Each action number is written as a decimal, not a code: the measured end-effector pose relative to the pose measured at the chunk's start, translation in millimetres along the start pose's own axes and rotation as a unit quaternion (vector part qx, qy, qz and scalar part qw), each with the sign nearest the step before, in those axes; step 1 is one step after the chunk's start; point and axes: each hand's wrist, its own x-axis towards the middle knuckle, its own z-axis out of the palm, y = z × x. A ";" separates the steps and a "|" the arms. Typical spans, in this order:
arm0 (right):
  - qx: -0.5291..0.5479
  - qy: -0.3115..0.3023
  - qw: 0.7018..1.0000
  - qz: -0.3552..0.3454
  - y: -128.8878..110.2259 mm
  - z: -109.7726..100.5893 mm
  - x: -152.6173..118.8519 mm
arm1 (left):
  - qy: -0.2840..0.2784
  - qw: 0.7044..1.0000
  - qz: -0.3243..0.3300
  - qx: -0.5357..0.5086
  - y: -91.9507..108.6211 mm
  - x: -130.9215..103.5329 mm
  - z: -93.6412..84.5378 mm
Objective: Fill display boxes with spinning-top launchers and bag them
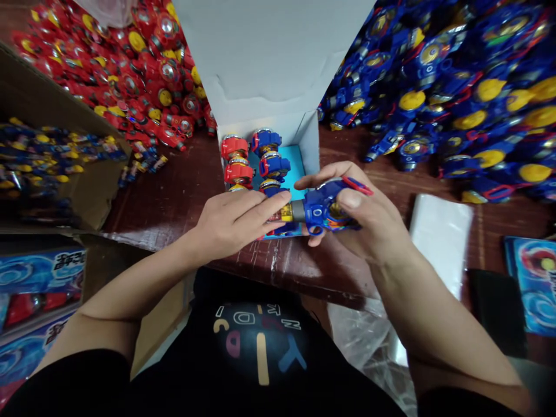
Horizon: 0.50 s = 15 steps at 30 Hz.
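My right hand (369, 214) grips a blue toy launcher (324, 208) with a grey nozzle, a round gold part and a red loop, its nozzle pointing left. My left hand (243, 223) lies across the front of an open white box (309, 139), its fingers closed round a small yellow piece (285, 212) at the nozzle. Whether that piece is joined to the launcher, I cannot tell. Inside the box, red toy launchers (238, 171) line the left and blue toy launchers (274, 166) stand beside them, above a light-blue bottom. My left hand hides the nearest ones.
Red toys (130, 69) are heaped at the back left, blue toys (434, 87) at the right. A cardboard carton (87, 98) holds small figures. White plastic bags (443, 243), a dark object (497, 313) and printed blue packaging (534, 284) lie at the right.
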 end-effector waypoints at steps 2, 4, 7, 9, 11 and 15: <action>-0.091 0.017 0.996 0.016 -3.2 -6.1 -3.8 | -0.043 0.998 -0.039 -0.025 -3.6 1.7 -5.0; -0.171 0.007 0.985 0.005 -8.1 -9.9 -8.3 | -0.100 0.987 -0.095 -0.077 -4.2 4.7 -11.9; -0.308 -0.009 0.945 -0.107 -17.7 -10.6 -10.7 | -0.221 0.920 -0.186 -0.264 -4.6 14.8 -24.9; -0.392 -0.052 0.892 -0.218 -24.4 -9.7 -8.8 | -0.309 0.809 -0.241 -0.439 -6.3 24.9 -34.5; -0.436 -0.099 0.840 -0.307 -29.4 -8.6 -6.1 | -0.359 0.695 -0.277 -0.557 -7.4 34.4 -42.9; -0.413 -0.064 0.853 -0.314 -27.8 -3.3 -6.8 | -0.296 0.781 -0.249 -0.491 1.0 38.0 -47.8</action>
